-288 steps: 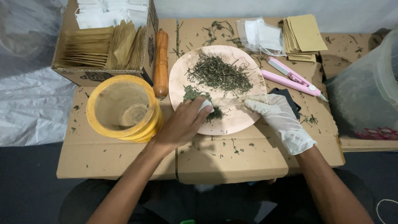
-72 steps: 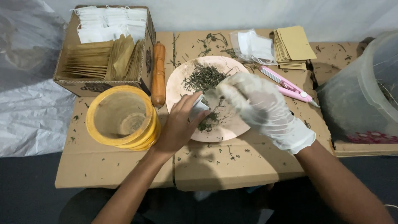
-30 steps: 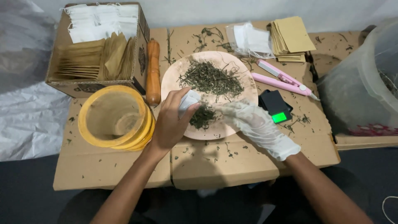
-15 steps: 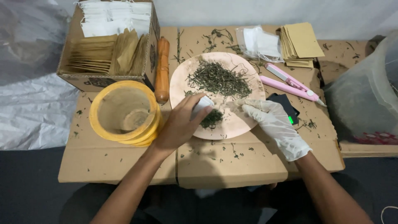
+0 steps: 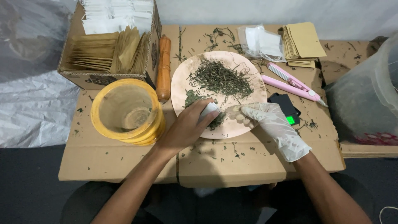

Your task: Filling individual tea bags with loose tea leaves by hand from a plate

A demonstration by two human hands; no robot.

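Here the bare left hand (image 5: 186, 128) grips a small white bag (image 5: 208, 109); the gloved right hand (image 5: 271, 120) pinches dried herbs (image 5: 215, 120).

We see two bare forearms with no sleeves showing — no watch, no rings. Our right hand (image 5: 271, 124) wears a thin, whitish disposable glove, wrinkled and ending just past the wrist — our left hand (image 5: 182, 130) is ungloved.

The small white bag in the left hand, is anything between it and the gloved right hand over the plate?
Nothing visible. The left hand holds the small white bag over the pink plate; the gloved right hand sits right beside it, with only crushed leaves below.
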